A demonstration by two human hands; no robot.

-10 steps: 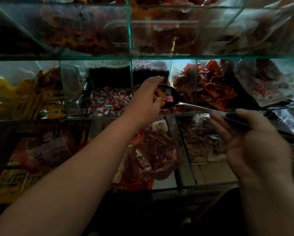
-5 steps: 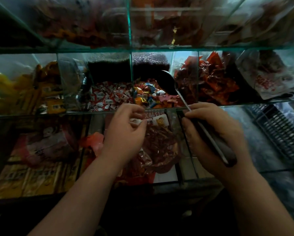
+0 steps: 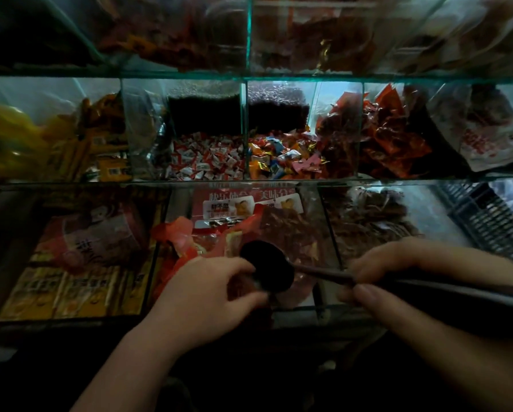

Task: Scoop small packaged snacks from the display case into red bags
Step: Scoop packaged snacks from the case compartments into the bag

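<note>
Fingers (image 3: pixel 231 264) of the left hand (image 3: pixel 201 301) are curled, with forefinger and thumb closed at the near rim of the scoop (image 3: pixel 267 270). I cannot tell whether they pinch the dark bowl itself or something held against it, as that patch is dim and blurred. The right hand (image 3: pixel 412 281) grips the scoop's long handle, fingertips pressed together on top and thumb underneath, so the handle runs level from the right edge of the view to the bowl.

The bowl hangs before the front glass of the display case (image 3: pixel 249 183), at the middle compartment of its lower shelf. Just beyond the left hand, crumpled red plastic that may be a red bag (image 3: pixel 178 233) lies among large packets.

The small snacks sit on the middle shelf, well apart from the scoop. Red-and-white wrapped candies (image 3: pixel 204 162) fill the compartment left of the centre divider, and mixed-colour candies (image 3: pixel 282 162) fill the one to its right. Red packets (image 3: pixel 395 141) lie further right, and yellow packets (image 3: pixel 80 150) sit towards the left end. A black slatted basket (image 3: pixel 487 224) stands at the right edge.
</note>
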